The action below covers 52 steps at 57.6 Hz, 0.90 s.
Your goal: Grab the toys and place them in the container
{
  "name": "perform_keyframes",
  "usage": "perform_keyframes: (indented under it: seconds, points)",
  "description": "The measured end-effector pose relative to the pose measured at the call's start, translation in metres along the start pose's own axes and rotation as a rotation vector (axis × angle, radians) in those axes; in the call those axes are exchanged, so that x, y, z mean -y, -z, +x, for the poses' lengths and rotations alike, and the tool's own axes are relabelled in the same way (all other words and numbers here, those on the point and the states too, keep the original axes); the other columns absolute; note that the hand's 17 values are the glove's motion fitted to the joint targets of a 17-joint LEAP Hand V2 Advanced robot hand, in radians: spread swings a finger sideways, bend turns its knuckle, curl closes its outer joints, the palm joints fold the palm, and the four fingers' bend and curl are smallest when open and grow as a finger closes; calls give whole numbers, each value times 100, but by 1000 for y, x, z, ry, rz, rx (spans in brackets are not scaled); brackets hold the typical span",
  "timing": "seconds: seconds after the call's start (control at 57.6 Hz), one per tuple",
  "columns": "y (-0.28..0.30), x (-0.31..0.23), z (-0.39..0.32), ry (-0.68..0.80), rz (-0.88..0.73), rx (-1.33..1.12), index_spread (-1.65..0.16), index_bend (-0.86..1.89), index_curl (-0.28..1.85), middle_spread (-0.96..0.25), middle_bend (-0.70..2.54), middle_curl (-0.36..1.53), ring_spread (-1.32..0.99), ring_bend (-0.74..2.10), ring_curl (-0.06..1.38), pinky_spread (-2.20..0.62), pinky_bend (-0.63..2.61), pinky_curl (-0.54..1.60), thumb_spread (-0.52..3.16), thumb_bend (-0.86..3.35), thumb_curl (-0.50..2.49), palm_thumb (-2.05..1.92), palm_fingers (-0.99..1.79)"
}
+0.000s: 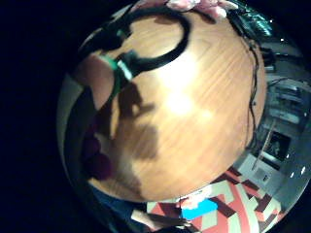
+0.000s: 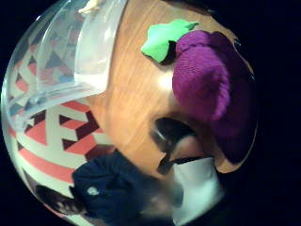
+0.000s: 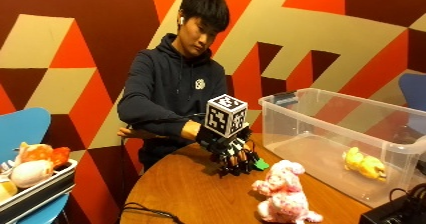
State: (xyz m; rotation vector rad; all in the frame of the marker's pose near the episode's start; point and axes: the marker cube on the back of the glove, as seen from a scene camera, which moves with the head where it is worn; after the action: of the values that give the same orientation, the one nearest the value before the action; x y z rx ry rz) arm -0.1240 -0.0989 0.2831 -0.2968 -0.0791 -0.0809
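fingers point(image 3: 234, 165) of the gloved right hand point(image 3: 229, 154) curl down around a purple knitted toy point(image 2: 207, 89) with a green leaf point(image 2: 164, 37), and the hand is low over the round wooden worktop point(image 3: 193, 194). from the outside view only the leaf's green tip shows beside the fingers; the thumb side palm view shows the purple body close against the palm, but whether the toy rests on the wood or is lifted off it cannot be told. a pink and white plush animal point(image 3: 285, 191) sits upright on the worktop near the hand, between it and the clear plastic container point(image 3: 293, 119). the container stands at the worktop's far side and has a yellow toy point(image 3: 363, 164) lying inside it. more soft toys point(image 3: 33, 166) lie in a tray point(image 3: 33, 194) well apart, beside a blue chair point(image 3: 23, 126).
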Motion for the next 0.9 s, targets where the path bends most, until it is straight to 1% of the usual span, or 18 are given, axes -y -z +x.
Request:
perform_keyframes:
  seconds: [0.035, 0.052, 0.069, 0.087, 0.104, 0.122, 0.208, 0.243, 0.26, 0.365, 0.521, 0.695, 0.816, 0.868, 0.903]
  points:
    - [0, 2, -1, 9, 24, -6, -21, -4, 8, 2, 27, 34, -6, 112, 43, -10, 118, 43, 118, 1, 36, 22, 31]
    - [0, 3, -1, 14, 37, -1, -22, -6, 6, 1, 30, 35, -8, 117, 43, -12, 118, 42, 119, 2, 37, 23, 35]
    - [1, 4, -2, 20, 51, 8, -22, -5, 5, -1, 40, 38, -11, 122, 44, -17, 118, 41, 120, 3, 37, 26, 53]
    - [2, 6, -2, 26, 62, 17, -23, -4, 3, -2, 48, 40, -14, 125, 44, -21, 117, 40, 123, 5, 37, 29, 64]
    - [3, 7, -2, 30, 70, 25, -23, -1, 3, -3, 52, 41, -15, 125, 43, -23, 116, 38, 124, 6, 37, 31, 68]
    - [4, 8, -2, 34, 76, 29, -22, 5, 3, -4, 61, 44, -17, 123, 44, -26, 115, 38, 128, 10, 39, 37, 81]
    - [7, 11, -4, 49, 107, 37, -19, 16, 6, -8, 69, 48, -23, 126, 47, -33, 111, 39, 130, 18, 44, 53, 95]
    - [11, 12, -4, 51, 124, 56, -19, 15, 6, -9, 71, 50, -25, 124, 48, -34, 111, 40, 127, 19, 47, 58, 96]
    - [14, 13, -4, 51, 132, 71, -19, 20, 8, -10, 74, 52, -26, 122, 48, -35, 110, 40, 123, 20, 49, 62, 99]
    - [39, 11, -12, 59, 181, 142, -19, 26, 10, -14, 73, 54, -30, 124, 49, -37, 108, 41, 109, 21, 57, 69, 107]
    - [108, 10, -22, 83, 262, 134, -21, 53, 19, -16, 84, 64, -32, 129, 54, -38, 105, 44, 88, 20, 69, 71, 118]
    - [204, 11, -51, 136, 405, 97, -20, 74, 29, -16, 94, 73, -33, 137, 58, -39, 110, 49, 68, 20, 80, 70, 113]
    - [246, 11, -92, 194, 449, 103, -19, 83, 34, -16, 98, 78, -32, 140, 61, -39, 114, 52, 56, 21, 88, 70, 108]
    - [259, 13, -113, 241, 454, 109, -19, 85, 36, -15, 99, 80, -33, 141, 62, -39, 115, 53, 51, 22, 91, 69, 106]
    - [265, 19, -123, 242, 456, 104, -19, 85, 38, -16, 100, 81, -33, 142, 62, -39, 116, 54, 48, 21, 92, 68, 104]
